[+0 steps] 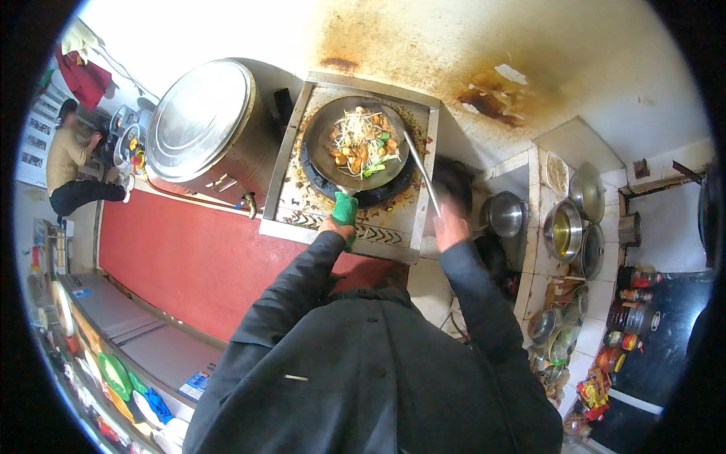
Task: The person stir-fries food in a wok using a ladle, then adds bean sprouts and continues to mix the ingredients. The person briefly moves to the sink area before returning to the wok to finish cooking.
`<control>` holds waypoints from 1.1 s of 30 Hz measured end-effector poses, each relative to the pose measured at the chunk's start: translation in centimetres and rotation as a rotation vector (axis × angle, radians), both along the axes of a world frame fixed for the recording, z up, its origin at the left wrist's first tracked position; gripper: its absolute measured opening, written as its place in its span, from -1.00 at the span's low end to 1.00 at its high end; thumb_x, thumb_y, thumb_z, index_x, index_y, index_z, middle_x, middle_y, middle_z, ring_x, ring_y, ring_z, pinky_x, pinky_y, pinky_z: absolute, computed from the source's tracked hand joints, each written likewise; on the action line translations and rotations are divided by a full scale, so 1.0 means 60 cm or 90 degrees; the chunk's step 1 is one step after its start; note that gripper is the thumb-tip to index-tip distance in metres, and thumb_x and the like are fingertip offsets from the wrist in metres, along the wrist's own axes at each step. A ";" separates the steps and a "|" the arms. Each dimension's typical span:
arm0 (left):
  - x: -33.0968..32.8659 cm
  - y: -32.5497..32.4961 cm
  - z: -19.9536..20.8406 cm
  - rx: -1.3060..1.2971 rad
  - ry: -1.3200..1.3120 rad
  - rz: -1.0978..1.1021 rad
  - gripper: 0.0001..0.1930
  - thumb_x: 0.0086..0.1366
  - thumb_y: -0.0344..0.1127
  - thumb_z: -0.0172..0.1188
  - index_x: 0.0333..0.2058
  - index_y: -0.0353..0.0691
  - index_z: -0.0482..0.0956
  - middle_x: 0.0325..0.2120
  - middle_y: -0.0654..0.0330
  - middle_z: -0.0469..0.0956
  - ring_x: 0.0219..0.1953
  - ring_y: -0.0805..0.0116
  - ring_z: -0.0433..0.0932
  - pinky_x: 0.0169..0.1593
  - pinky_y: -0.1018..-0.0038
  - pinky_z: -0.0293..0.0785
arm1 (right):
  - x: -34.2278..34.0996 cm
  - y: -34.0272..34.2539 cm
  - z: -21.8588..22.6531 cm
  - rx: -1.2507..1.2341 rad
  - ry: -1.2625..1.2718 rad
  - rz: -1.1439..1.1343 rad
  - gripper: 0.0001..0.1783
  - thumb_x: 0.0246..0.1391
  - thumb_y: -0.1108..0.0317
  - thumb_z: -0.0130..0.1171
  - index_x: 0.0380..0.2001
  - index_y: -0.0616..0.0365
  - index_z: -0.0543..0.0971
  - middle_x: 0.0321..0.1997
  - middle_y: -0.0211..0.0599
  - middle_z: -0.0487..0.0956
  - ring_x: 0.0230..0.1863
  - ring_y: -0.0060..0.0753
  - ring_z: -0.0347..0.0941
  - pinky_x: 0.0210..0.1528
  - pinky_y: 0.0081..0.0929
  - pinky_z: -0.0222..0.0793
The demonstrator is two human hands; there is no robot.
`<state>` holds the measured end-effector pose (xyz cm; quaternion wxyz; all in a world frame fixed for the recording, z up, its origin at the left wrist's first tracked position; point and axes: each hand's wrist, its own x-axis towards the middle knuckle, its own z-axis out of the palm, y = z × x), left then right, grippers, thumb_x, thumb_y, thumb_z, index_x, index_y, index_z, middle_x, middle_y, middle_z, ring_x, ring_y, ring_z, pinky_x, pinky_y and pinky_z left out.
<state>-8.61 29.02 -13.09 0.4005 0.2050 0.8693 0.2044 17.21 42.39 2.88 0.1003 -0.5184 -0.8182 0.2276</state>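
A dark wok (321, 155) sits on the burner of a greasy steel stove (291, 198). Inside it lie pale bean sprouts (358, 127), brown chunks and green leaves (372, 169). My left hand (333, 226) is closed round the wok's handle, which is wrapped in a green cloth (345, 210). To the right of the wok my right hand (452, 225), smeared by motion, grips the long metal handle of a cooking utensil (423, 168). The handle slants up to the wok's right rim; the utensil's head cannot be made out.
A large lidded steel drum (219, 129) stands left of the stove. Along the right are a metal pot (505, 214), a bowl of yellow liquid (563, 231) and several bottles (635, 295). A person (72, 159) crouches at the far left, beyond the red floor (166, 257).
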 end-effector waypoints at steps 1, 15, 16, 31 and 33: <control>-0.001 0.002 -0.002 0.015 -0.020 -0.019 -0.44 -0.08 -0.16 0.37 -0.07 -0.28 0.57 -0.22 -0.06 0.65 -0.13 0.12 0.64 -0.02 0.30 0.55 | -0.008 0.013 -0.037 -0.026 0.025 -0.005 -0.76 0.15 0.33 0.09 -0.16 0.21 0.51 -0.43 0.19 0.58 -0.34 0.34 0.52 -0.24 0.10 0.42; -0.012 0.002 0.009 0.044 0.007 -0.045 -0.34 -0.23 -0.04 0.39 -0.14 -0.38 0.59 -0.23 -0.19 0.64 -0.12 -0.06 0.64 0.03 0.23 0.53 | 0.021 -0.057 0.072 -0.275 0.038 0.149 -0.68 0.14 0.30 0.07 -0.05 0.13 0.54 -0.50 0.10 0.56 -0.41 0.16 0.56 -0.32 -0.09 0.44; -0.012 0.001 0.010 0.025 0.007 -0.058 -0.34 -0.23 -0.04 0.39 -0.14 -0.38 0.59 -0.22 -0.19 0.63 -0.12 -0.06 0.64 0.03 0.23 0.53 | 0.019 -0.049 0.043 -0.196 0.058 0.172 -0.66 0.12 0.30 0.07 -0.03 0.13 0.54 -0.40 0.22 0.55 -0.28 0.33 0.50 -0.22 0.01 0.43; -0.021 -0.004 -0.011 0.031 -0.022 -0.040 -0.25 -0.23 -0.05 0.42 -0.05 -0.42 0.52 -0.16 -0.24 0.61 -0.05 -0.09 0.61 0.04 0.20 0.53 | 0.008 -0.004 -0.008 -0.170 0.084 0.078 -0.75 0.16 0.31 0.08 -0.13 0.15 0.57 -0.57 -0.03 0.55 -0.54 -0.01 0.51 -0.46 -0.15 0.37; -0.024 -0.008 -0.027 0.035 -0.020 -0.038 -0.26 -0.22 -0.05 0.42 -0.07 -0.44 0.53 -0.17 -0.24 0.61 -0.07 -0.09 0.61 0.04 0.21 0.53 | 0.012 -0.045 0.094 -0.314 0.116 0.000 -0.76 0.18 0.31 0.09 -0.12 0.12 0.57 -0.65 -0.18 0.49 -0.62 -0.29 0.47 -0.53 -0.29 0.32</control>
